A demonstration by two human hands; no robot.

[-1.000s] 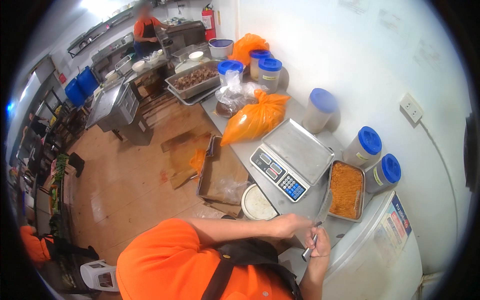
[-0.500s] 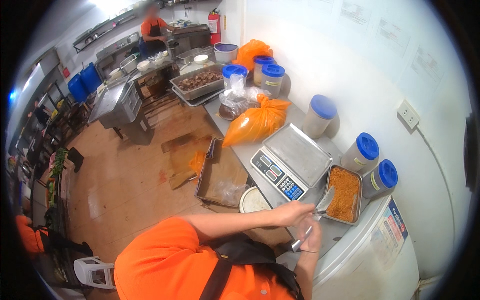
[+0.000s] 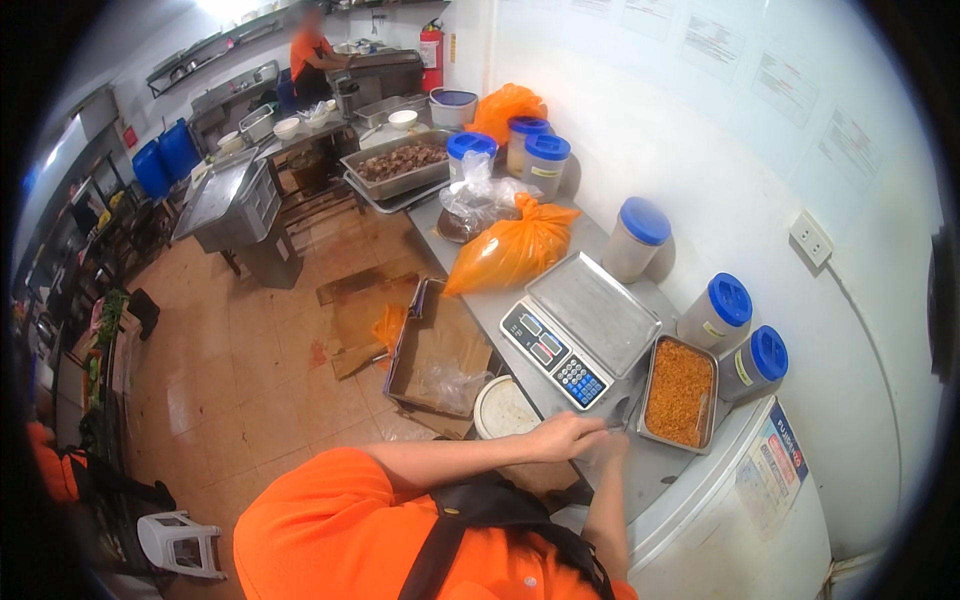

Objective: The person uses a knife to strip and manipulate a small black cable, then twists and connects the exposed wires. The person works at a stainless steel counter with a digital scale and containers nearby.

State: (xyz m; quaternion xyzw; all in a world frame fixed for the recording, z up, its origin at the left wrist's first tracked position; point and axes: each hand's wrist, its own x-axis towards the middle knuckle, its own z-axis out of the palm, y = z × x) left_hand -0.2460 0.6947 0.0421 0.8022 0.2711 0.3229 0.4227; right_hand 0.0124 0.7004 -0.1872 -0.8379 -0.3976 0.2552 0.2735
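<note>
We see both bare hands meeting over the near end of the grey table (image 3: 655,478), just beside a metal tray (image 3: 714,410) spread with orange, crumbly food (image 3: 680,390). The left hand (image 3: 566,437) reaches across from the left, its fingers curled narrowly and pointing toward the right hand (image 3: 604,455), which is blurred and comes up from below. Between the hands and the tray we make out the dark blade of a metal utensil (image 3: 621,410), near the tray's left wall and close to the lower corner of the weighing scale (image 3: 565,355). We judge the step in hand to be the handling of this utensil with both hands. To do it well, we would let one hand steady the handle while the other works, keep the fingers behind the blade, and hold it level and apart from both the tray's rim and the scale's keypad; loose crumbs are best kept over the tray. As for the grip, the left hand looks nearly closed, with little space between fingers and palm, yet we cannot tell whether it grasps the handle or only touches the other hand; blur likewise hides how far the right fingers part and what they hold.
</note>
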